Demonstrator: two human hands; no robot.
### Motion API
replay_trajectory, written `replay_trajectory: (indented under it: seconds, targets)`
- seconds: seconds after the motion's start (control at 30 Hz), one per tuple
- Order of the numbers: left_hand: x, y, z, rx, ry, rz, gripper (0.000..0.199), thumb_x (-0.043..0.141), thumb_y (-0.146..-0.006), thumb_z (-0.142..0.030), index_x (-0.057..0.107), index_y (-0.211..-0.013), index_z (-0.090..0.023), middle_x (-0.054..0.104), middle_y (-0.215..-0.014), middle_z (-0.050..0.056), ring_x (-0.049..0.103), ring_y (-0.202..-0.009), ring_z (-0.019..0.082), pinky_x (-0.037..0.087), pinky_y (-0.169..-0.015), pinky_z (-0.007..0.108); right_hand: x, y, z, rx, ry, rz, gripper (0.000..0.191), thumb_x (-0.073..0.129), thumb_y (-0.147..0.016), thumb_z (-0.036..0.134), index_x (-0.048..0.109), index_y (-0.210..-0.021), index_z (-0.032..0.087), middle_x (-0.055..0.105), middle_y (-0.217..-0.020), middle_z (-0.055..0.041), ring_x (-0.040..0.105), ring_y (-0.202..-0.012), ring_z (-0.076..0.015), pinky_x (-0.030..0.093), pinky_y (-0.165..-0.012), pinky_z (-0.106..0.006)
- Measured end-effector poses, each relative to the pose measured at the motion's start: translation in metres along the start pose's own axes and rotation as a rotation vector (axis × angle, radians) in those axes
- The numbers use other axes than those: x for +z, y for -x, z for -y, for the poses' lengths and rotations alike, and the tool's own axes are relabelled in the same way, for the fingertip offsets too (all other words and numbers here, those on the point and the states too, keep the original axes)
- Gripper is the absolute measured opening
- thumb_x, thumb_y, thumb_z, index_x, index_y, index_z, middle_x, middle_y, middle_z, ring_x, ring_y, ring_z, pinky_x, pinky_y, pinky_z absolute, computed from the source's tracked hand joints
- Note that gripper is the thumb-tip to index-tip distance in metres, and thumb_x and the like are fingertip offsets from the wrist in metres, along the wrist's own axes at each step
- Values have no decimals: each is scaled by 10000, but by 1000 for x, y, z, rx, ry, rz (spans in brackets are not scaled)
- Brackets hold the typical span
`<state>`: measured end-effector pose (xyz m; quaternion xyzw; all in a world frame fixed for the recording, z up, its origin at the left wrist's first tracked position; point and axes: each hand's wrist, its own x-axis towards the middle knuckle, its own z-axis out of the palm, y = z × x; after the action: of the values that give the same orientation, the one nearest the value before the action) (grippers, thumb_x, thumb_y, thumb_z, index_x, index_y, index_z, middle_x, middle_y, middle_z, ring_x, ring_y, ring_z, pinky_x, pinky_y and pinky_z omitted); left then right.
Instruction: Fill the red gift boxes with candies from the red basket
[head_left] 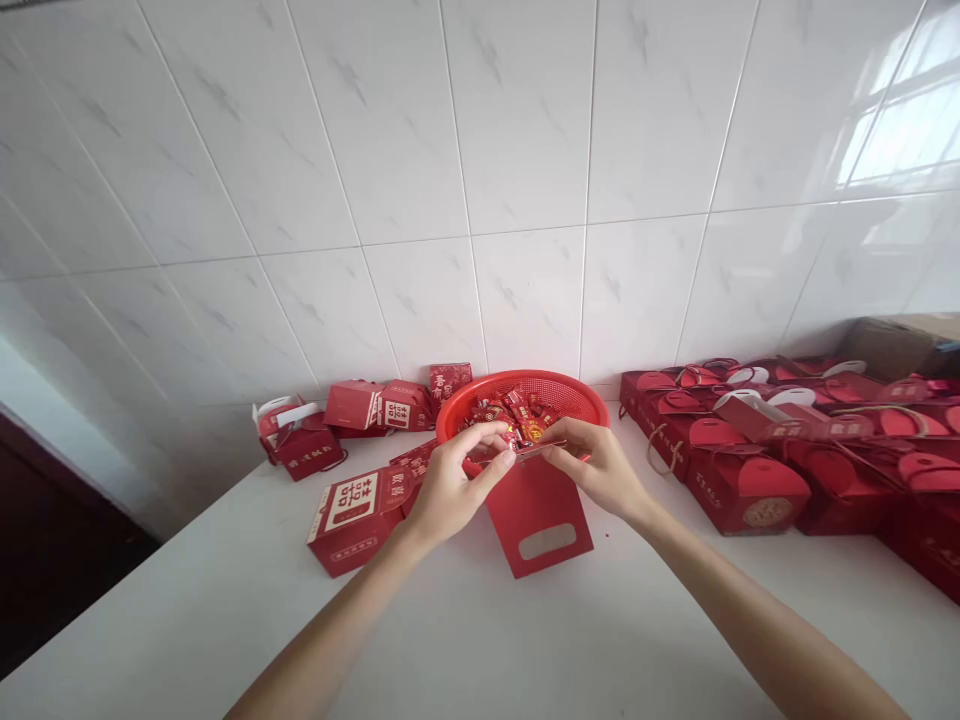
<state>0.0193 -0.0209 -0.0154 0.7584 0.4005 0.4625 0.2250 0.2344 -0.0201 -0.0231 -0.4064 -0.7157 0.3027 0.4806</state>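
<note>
The right hand (pixel 596 465) pinches the upper edge of a red box (pixel 534 505) between thumb and forefinger. The left hand (pixel 448 487) has its thumb against the other end of that edge, forefinger curled above with a gap; whether those fingers grip is hard to tell. The box is thin, smooth card, and hangs below and between both sets of fingers, its flat four-sided panel facing the person and a pale, round-ended oblong near its lower edge.

Just behind the fingers is a round plastic basket (pixel 521 375), bright red, with a mesh wall and a smooth rim, holding shiny wrapped sweets (pixel 517 405). Left of the left hand, a blocky printed box (pixel 356 520) lies on the smooth white counter (pixel 450 640); farther back, an open box (pixel 306 445) shows pale flaps. To the right, gift boxes (pixel 750 490) with rounded flaps and cord handles crowd together. Behind everything rises a wall (pixel 525 150) of glossy, grey-veined tiles.
</note>
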Motion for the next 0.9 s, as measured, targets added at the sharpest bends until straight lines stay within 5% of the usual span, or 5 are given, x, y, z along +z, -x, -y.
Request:
replay_trajectory:
  seconds: [0.1, 0.27, 0.5, 0.67, 0.9]
  targets:
    - [5, 4, 4, 10, -4, -3, 289, 588, -944, -419, 726, -1065, -196, 773, -1034, 61, 724, -906, 204, 579, -744, 278, 4, 0, -7, 34, 18, 9, 330, 581, -880, 471, 544, -709, 191, 568, -682, -2, 476, -626, -131, 365, -570, -259]
    - [9, 8, 9, -113, 147, 104, 301, 579, -945, -411, 737, -1066, -185, 770, -1094, 70, 705, -1028, 232, 556, -858, 301, 8, -1, -12, 94, -14, 51, 557, 578, -852, 621, 289, -603, 217, 278, -595, 50, 264, -558, -91, 220, -498, -256]
    - [8, 7, 7, -257, 288, 331, 235, 574, -919, -328, 744, -1004, -189, 760, -1091, 48, 671, -1073, 234, 499, -944, 315, -6, -4, -12, 223, -47, 335, 589, 532, -860, 700, 403, -581, 198, 369, -546, 43, 346, -501, -83, 274, -470, -245]
    - [6, 9, 4, -270, 325, 355, 246, 576, -932, -331, 759, -1045, -212, 750, -1157, 44, 652, -1138, 239, 482, -997, 321, -28, -16, -17, 174, -68, 173, 560, 557, -848, 700, 621, -701, 164, 617, -664, -26, 516, -522, -112, 408, -517, -255]
    - [3, -1, 2, -187, 388, 382, 486, 494, -987, -536, 660, -1326, -229, 714, -1248, 91, 618, -1216, 258, 441, -1075, 373, -28, -60, -47, 188, 147, -32, 299, 532, -875, 430, 617, -740, 177, 724, -766, -55, 582, -598, -138, 475, -597, -262]
